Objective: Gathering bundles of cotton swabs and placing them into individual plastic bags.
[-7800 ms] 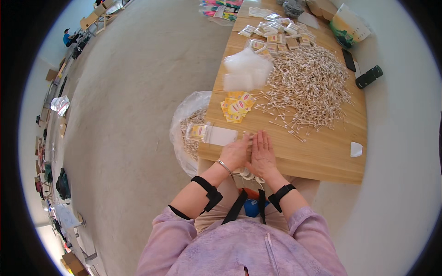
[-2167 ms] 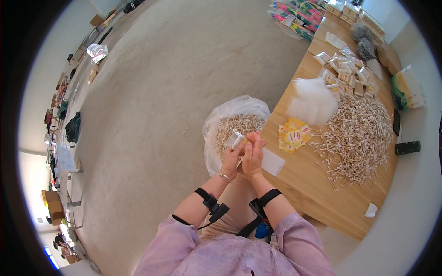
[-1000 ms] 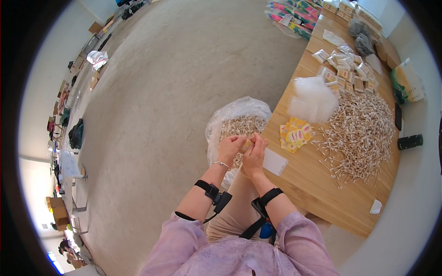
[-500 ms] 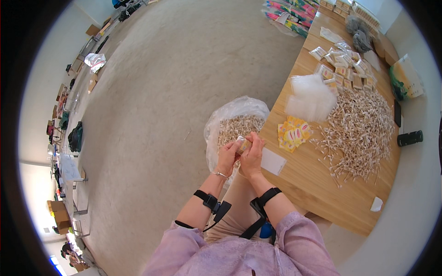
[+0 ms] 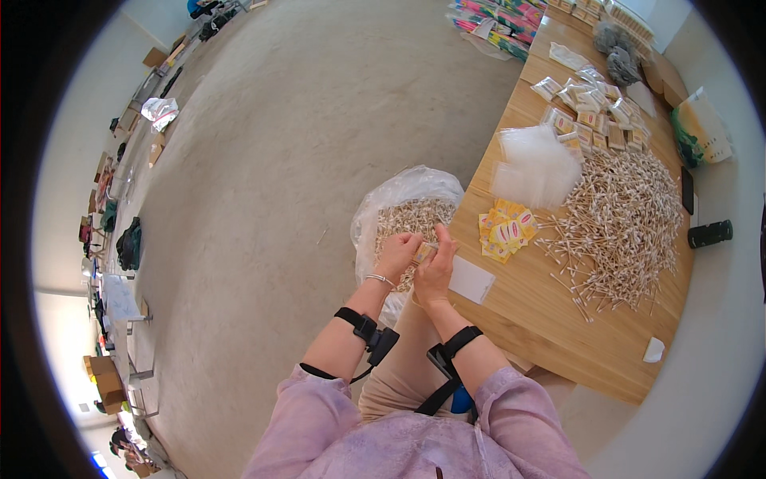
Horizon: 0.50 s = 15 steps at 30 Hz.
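A small clear packet of cotton swabs (image 5: pixel 424 253) with a yellowish card is held between my two hands, above an open bag. My right hand (image 5: pixel 434 275) is closed around the packet from the right, its index finger raised along the side. Curled at the packet's left edge, my left hand (image 5: pixel 396 259) has its fingers pressed together; its exact grip is partly hidden. Beneath both hands, a large clear plastic bag (image 5: pixel 369 209) holds loose cotton swabs (image 5: pixel 415 215). A white card (image 5: pixel 471 279) lies on the table just right of my right hand.
On the wooden table (image 5: pixel 550 331) lie yellow printed cards (image 5: pixel 507 230), clear plastic sleeves (image 5: pixel 536 168), a large heap of cotton swabs (image 5: pixel 622 227) and several filled packets (image 5: pixel 590 104). A black cylinder (image 5: pixel 709 234) stands by the wall. Colourful packages (image 5: pixel 503 28) rest beyond the table's far left side.
My left hand has turned and curled more tightly at the packet's edge. My right index finger has lifted, and less of the packet shows. The whole view has shifted slightly.
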### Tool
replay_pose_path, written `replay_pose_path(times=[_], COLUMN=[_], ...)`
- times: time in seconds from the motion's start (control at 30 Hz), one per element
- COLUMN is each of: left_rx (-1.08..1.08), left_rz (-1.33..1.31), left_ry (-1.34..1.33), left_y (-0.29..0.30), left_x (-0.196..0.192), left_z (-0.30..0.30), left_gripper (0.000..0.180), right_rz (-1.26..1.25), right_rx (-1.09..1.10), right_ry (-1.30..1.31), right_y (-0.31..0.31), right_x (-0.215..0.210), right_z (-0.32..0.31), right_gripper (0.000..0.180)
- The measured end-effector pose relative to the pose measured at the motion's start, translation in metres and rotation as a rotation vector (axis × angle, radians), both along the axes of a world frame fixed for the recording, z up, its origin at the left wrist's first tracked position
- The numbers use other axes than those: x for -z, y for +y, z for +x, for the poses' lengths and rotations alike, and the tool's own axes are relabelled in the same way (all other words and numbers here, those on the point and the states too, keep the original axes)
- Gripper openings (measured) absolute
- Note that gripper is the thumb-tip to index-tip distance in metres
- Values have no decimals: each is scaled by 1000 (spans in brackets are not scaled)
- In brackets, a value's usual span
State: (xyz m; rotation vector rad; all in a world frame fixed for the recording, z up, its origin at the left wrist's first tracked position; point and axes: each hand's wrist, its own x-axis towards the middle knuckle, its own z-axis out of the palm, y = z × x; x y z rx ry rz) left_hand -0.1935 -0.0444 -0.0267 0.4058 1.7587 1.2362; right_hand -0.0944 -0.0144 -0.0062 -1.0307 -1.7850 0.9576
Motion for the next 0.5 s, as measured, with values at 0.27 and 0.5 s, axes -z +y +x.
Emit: replay_pose_path(times=[0.27,0.5], left_rx=[86,87], left_rz=[2,79], left_ry=[34,124], left_y=[8,2], left_x=[-20,-10], left_z=[14,2], left_gripper=[26,23], right_rz=[-45,-55], right_rx=[-31,-37], right_ry=[20,60], right_y=[1,-5], right_x=[3,3], right_z=[4,-8], right_gripper=[48,45])
